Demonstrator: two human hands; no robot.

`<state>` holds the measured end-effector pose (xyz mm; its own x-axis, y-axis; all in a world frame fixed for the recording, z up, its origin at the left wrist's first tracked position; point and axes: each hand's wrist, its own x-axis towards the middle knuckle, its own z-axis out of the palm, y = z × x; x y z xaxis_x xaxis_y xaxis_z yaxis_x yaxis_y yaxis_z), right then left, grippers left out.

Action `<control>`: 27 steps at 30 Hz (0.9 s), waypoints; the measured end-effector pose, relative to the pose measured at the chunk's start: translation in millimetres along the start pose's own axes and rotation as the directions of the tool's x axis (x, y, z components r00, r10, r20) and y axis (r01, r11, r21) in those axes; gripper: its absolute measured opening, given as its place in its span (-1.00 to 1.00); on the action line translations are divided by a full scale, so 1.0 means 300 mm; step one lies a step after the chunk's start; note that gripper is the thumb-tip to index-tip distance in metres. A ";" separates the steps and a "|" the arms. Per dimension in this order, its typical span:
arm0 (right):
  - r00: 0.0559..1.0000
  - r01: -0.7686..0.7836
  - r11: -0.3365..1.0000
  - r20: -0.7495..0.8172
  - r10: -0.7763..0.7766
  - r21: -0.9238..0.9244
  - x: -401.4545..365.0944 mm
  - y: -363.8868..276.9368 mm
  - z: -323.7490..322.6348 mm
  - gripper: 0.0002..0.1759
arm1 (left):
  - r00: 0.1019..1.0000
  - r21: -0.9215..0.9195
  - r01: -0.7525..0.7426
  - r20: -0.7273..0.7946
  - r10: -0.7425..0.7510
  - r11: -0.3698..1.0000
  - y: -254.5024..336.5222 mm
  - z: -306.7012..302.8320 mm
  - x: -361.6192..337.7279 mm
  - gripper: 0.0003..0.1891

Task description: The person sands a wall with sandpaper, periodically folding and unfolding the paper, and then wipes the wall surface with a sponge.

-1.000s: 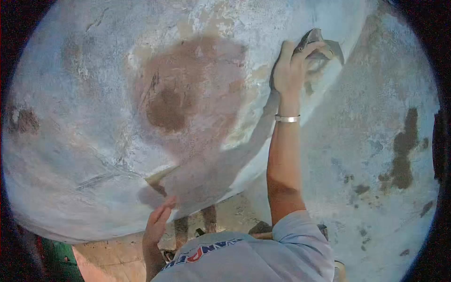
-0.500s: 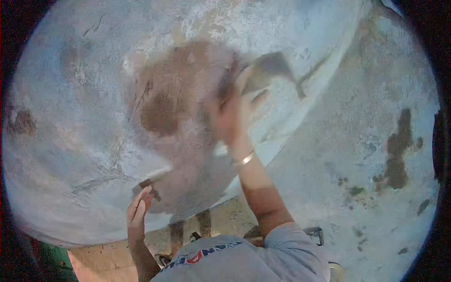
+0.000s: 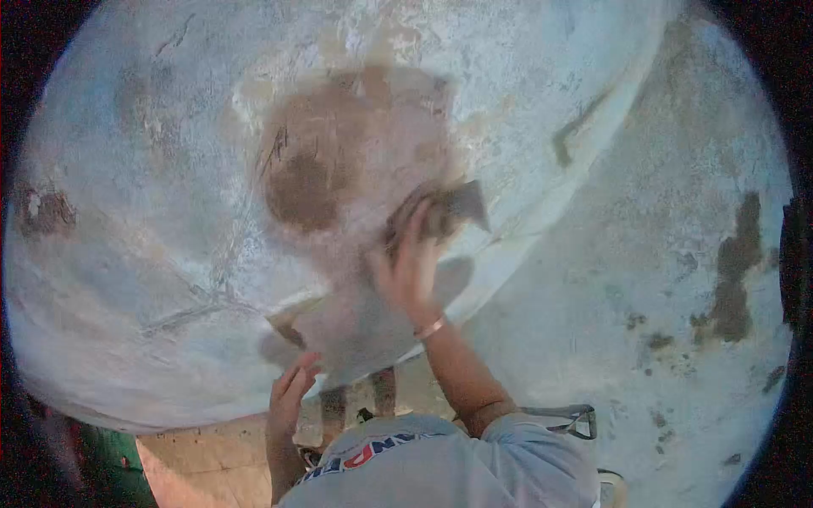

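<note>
The right hand (image 3: 411,267), blurred, clamps a dark sanding sheet (image 3: 457,206) under its fingertips and presses it against a large curved pale-blue surface (image 3: 152,212). A brown worn patch (image 3: 339,152) lies just beyond the fingers. Nearer the body, the left hand (image 3: 288,396) rests flat, fingers apart from nothing held, on the surface's lower edge.

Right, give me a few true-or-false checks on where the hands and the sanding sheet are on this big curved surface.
1. The right hand presses a dark grey abrasive sheet against the large curved pale blue surface. True.
2. The left hand holds a second sheet. False: it is bare and open, with its fingertips at the surface's lower edge.
3. The sheet sits at the lower right edge of the reddish-brown worn patch. True.
4. The thin metal bangle is on the left wrist. False: it is on the right wrist.
</note>
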<state>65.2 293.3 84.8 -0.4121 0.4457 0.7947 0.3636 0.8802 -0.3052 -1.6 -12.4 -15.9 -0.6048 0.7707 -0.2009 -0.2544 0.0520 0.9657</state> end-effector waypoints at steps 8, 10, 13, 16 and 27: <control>0.912 -0.276 0.485 0.385 -0.139 0.829 -0.469 -0.120 -0.078 -0.12 | 0.990 -0.079 -0.038 0.134 0.048 0.996 -0.018 0.032 0.052 -0.24; 0.877 -0.413 0.276 0.461 -0.137 0.868 -0.497 -0.165 -0.114 -0.24 | 0.982 -0.200 -0.043 0.170 0.077 0.979 -0.032 0.043 0.035 -0.11; 0.752 -0.560 0.233 0.606 -0.260 0.795 -0.503 -0.170 -0.106 -0.26 | 0.985 -0.371 -0.048 0.138 0.107 0.927 -0.018 0.107 0.032 0.06; 0.672 -0.654 -0.009 0.575 -0.466 0.756 -0.470 -0.050 -0.167 -0.25 | 0.996 -0.466 -0.054 0.033 0.078 0.883 0.059 0.299 0.009 0.09; 0.175 -0.984 -0.055 0.968 -0.178 0.168 -0.512 -0.098 -0.073 -0.54 | 0.907 -0.326 -0.281 -0.396 0.140 0.903 0.052 0.257 -0.044 -0.52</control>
<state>136.1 195.5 -16.9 -0.9459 0.0796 -0.3145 0.2452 -0.4593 -0.8538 60.6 27.2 14.6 -0.8834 0.4549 -0.1126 -0.3055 -0.3768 0.8745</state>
